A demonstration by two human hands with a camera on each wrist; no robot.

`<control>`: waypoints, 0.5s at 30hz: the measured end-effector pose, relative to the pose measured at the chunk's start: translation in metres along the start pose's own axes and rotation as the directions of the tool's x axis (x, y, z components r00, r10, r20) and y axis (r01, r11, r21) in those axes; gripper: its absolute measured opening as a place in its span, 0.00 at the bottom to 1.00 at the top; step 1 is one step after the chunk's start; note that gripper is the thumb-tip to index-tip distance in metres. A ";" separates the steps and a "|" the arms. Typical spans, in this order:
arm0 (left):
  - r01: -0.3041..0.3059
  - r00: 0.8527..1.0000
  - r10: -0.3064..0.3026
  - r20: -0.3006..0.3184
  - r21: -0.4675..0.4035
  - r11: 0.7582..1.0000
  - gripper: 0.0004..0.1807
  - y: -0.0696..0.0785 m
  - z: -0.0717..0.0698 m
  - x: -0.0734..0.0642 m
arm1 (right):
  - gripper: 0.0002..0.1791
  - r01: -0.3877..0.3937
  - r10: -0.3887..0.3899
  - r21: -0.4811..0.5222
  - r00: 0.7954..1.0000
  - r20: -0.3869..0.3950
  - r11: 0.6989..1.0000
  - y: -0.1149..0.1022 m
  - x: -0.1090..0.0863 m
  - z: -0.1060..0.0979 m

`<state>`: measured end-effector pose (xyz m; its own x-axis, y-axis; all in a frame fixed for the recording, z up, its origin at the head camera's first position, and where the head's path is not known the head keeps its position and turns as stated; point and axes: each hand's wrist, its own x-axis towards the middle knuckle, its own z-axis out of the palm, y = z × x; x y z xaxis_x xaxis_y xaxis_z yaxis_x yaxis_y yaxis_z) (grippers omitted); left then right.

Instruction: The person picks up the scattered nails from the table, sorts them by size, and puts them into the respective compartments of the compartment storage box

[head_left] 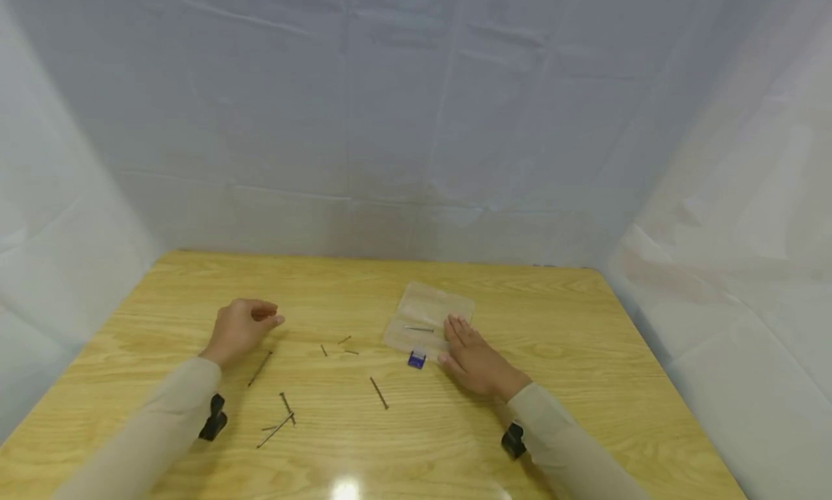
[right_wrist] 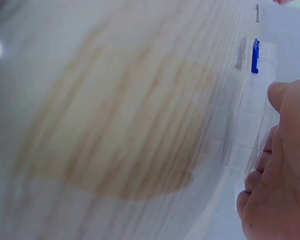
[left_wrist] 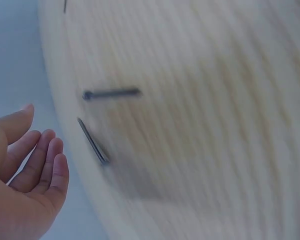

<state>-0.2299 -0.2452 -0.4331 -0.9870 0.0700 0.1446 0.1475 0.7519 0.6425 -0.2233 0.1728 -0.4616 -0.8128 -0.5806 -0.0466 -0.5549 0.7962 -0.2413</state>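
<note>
My left hand (head_left: 240, 330) hovers over the left part of the table, fingers loosely bent with nothing between them. Just below it lies a long nail (head_left: 260, 369); in the left wrist view, a nail (left_wrist: 94, 142) lies beside the fingers. My right hand (head_left: 479, 361) rests with extended fingers on the right side of a flat, clear plastic case (head_left: 406, 313). A blue latch (head_left: 417, 360) sits at the case's near edge, and shows in the right wrist view too. One nail (head_left: 419, 329) shows within the case's outline; whether inside or on top I cannot tell.
Three small nails (head_left: 352, 352) lie between the hands. A longer nail (head_left: 379, 393) is nearer the front, and crossed nails (head_left: 276, 429) lie at the front left. White sheeting (head_left: 416, 124) stands behind and beside the wooden table (head_left: 552, 290).
</note>
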 end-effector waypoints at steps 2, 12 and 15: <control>0.000 1.000 0.000 -0.006 0.007 1.000 0.20 -0.007 -0.004 -0.004 | 0.36 -0.001 0.001 0.000 1.000 -0.001 1.000 0.000 0.000 0.000; 0.000 1.000 0.001 -0.006 0.067 0.998 0.21 -0.035 -0.013 -0.019 | 0.35 0.005 -0.005 0.003 1.000 -0.004 1.000 0.000 0.000 0.001; 0.029 1.000 -0.030 0.010 0.080 0.996 0.23 -0.039 -0.014 -0.022 | 0.35 0.004 -0.004 0.002 1.000 -0.002 1.000 0.000 0.000 0.001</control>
<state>-0.2136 -0.2858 -0.4508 -0.9915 0.0540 0.1180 0.1133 0.8039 0.5839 -0.2232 0.1722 -0.4627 -0.8111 -0.5833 -0.0441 -0.5576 0.7938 -0.2431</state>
